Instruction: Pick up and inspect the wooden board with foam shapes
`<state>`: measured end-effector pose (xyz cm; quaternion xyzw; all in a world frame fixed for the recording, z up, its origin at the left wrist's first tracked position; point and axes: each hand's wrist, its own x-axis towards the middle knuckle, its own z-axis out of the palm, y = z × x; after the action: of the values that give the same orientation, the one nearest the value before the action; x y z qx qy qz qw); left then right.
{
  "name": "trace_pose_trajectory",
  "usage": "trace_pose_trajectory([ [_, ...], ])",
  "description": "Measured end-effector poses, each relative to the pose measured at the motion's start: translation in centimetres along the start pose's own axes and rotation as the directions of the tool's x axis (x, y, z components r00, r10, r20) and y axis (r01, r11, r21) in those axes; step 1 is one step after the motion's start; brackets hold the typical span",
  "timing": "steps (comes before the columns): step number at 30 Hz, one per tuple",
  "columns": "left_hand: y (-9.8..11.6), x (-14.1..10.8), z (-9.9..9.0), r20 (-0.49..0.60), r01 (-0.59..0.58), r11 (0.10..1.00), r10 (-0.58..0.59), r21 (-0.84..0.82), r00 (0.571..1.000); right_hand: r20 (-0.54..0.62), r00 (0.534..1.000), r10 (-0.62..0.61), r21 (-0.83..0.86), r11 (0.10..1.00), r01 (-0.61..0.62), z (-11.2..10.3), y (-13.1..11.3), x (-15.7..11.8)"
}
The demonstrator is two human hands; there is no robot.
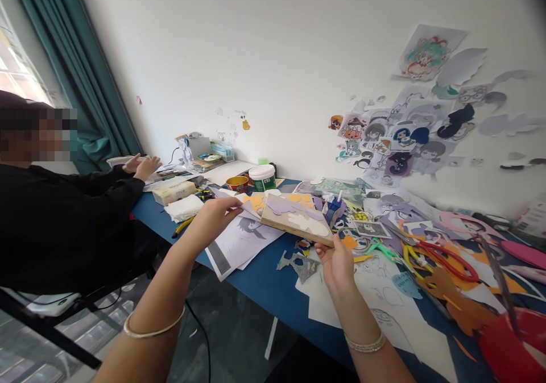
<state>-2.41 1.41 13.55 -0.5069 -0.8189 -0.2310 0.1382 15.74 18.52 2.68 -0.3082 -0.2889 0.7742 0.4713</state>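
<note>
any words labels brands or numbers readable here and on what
None reads clearly.
Green-and-white tub: label print too small.
Pack with pink print, right edge: blurred.
Sheet with pencil outlines: marks too faint to tell if letters.
Board in the right hand: no lettering visible.

The board (279, 220) looks like matt wood under smooth, matt paper cut-outs (307, 223), while the lidded tub (262, 178) is smooth plastic, the red-handled scissors (417, 242) pair metal blades with glossy plastic grips, and the curtain (63, 48) is matt cloth.
</note>
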Motion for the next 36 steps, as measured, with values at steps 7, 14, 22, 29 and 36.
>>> trace_pose_trajectory([
  [7, -0.1, 1.1, -0.6, 0.040, -0.075, 0.997, 0.074, 0.012, 0.996, -0.024, 1.000, 0.020, -0.001, 1.000, -0.020, -0.1, 0.0, 0.0],
  [14, -0.1, 1.2, -0.6, 0.034, -0.064, 0.998, 0.063, 0.012, 0.997, -0.017, 1.000, 0.019, 0.003, 1.000, -0.019, 0.0, -0.1, -0.1],
  [22, 0.1, 1.3, -0.4, 0.038, -0.053, 0.999, 0.053, 0.002, 0.998, -0.016, 1.000, 0.022, 0.017, 1.000, -0.022, 0.1, -0.1, -0.1],
  [29, 0.2, 1.4, -0.6, 0.028, -0.048, 0.999, 0.048, -0.002, 0.998, -0.012, 1.000, 0.022, 0.026, 0.999, -0.022, 0.0, 0.1, 0.0],
  [36, 0.1, 1.6, -0.6, 0.031, -0.057, 0.998, 0.057, -0.007, 0.998, -0.033, 0.999, 0.035, 0.013, 0.999, -0.035, -0.2, 0.1, 0.2],
])
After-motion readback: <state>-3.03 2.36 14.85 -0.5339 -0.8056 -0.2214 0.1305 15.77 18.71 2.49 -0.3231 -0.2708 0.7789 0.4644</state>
